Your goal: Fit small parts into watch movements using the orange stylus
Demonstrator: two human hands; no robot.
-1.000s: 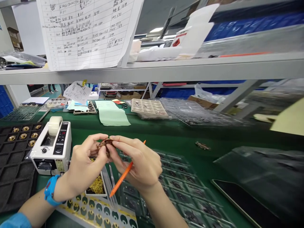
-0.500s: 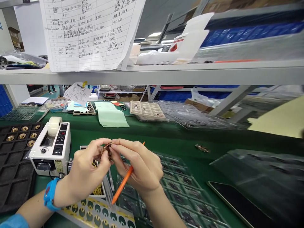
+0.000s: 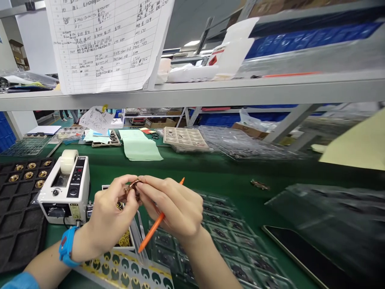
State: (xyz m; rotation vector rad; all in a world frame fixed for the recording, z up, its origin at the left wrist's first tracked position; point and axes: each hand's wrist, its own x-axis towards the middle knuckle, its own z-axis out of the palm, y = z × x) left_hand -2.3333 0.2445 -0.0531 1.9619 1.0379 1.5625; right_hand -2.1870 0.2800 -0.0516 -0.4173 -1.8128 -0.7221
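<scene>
A small copper-coloured metal part (image 3: pixel 134 187) is pinched between the fingertips of both hands, above the middle of the green table. My left hand (image 3: pixel 110 212), with a blue band on its wrist, grips the part from the left. From the right, my right hand (image 3: pixel 174 206) has thumb and fingertips on the same part. An orange pen-like stick (image 3: pixel 153 232) is also held in my right hand, slanting down to the left. The fingers cover much of the metal part. Below the hands lies a sheet of yellow ring-shaped stickers (image 3: pixel 120 269).
A white tape dispenser (image 3: pixel 64 192) and a black tray (image 3: pixel 24 216) with gold parts stand left. Clear compartment trays (image 3: pixel 228 237) lie right of the hands, a phone (image 3: pixel 296 253) further right. A metal shelf (image 3: pixel 186 93) crosses above the table.
Both hands stay closed on the metal part and have hardly moved. The orange stick has shifted slightly left and down. The camera view has turned a little.
</scene>
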